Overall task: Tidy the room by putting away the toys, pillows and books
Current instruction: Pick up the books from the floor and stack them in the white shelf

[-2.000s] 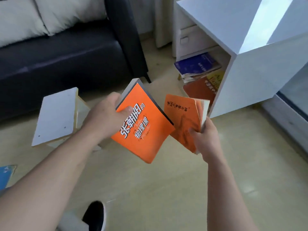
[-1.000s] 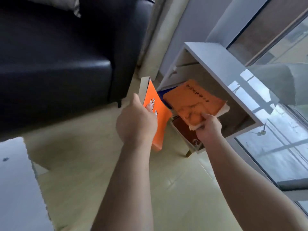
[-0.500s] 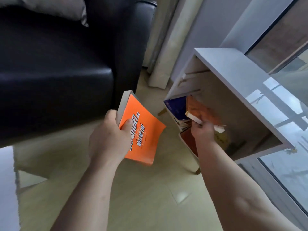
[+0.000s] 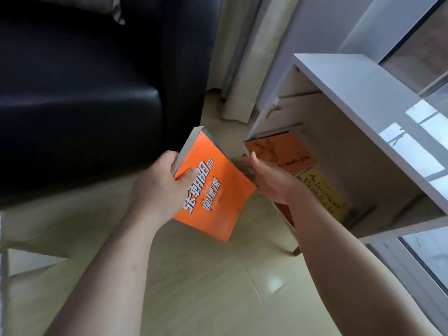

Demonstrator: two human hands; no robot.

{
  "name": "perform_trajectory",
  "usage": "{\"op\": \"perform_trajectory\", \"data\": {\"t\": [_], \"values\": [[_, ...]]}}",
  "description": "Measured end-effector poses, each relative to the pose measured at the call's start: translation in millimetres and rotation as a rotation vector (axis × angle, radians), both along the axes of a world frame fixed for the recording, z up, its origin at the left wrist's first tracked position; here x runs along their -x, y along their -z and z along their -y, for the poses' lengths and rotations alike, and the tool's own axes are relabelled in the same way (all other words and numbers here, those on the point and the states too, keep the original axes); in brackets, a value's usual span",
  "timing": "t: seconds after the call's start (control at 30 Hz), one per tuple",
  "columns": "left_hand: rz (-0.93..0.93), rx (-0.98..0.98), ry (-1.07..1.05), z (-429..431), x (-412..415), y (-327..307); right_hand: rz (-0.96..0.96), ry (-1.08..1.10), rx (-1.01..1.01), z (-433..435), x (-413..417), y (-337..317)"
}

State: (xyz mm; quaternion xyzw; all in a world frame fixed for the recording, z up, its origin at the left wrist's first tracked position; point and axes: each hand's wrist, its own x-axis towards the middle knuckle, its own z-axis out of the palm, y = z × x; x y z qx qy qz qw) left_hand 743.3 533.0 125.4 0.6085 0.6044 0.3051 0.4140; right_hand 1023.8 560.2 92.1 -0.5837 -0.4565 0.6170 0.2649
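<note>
My left hand point(image 4: 157, 190) grips a thick orange book with white lettering point(image 4: 213, 197) by its upper left edge, holding it tilted above the floor. My right hand point(image 4: 266, 178) is empty, its fingers straight, and reaches under the book's right edge. Just behind it stands a white open cabinet point(image 4: 363, 98). Inside the cabinet a thinner orange book point(image 4: 283, 151) lies on top of the stack, with a yellow book point(image 4: 324, 192) beside it lower down.
A black sofa point(image 4: 80, 105) fills the left, with a grey pillow point(image 4: 114, 10) at its top edge. A pale curtain point(image 4: 240, 64) hangs between sofa and cabinet. A window point(image 4: 431, 251) runs along the right. A white board edge point(image 4: 3, 263) shows at the far left.
My right hand has let go of the thinner orange book, which now lies in the cabinet, and has drawn back toward the book in my left hand. The view has shifted closer to the cabinet.
</note>
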Motion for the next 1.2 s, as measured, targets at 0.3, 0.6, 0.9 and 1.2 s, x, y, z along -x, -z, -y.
{"op": "perform_trajectory", "data": {"t": [0.3, 0.6, 0.9, 1.2], "values": [[0.186, 0.182, 0.213, -2, -28, 1, 0.218, -0.114, -0.082, 34, -9, -7], [0.681, 0.523, -0.091, -4, -46, 1, 0.172, 0.112, -0.072, 68, -15, -6], [0.581, 0.514, -0.032, 17, -72, 4, -0.047, 0.615, -0.067, 61, 7, -22], [0.587, 0.455, -0.109, 25, -60, -12, 0.008, 0.455, -0.071, 58, 30, -64]]}}
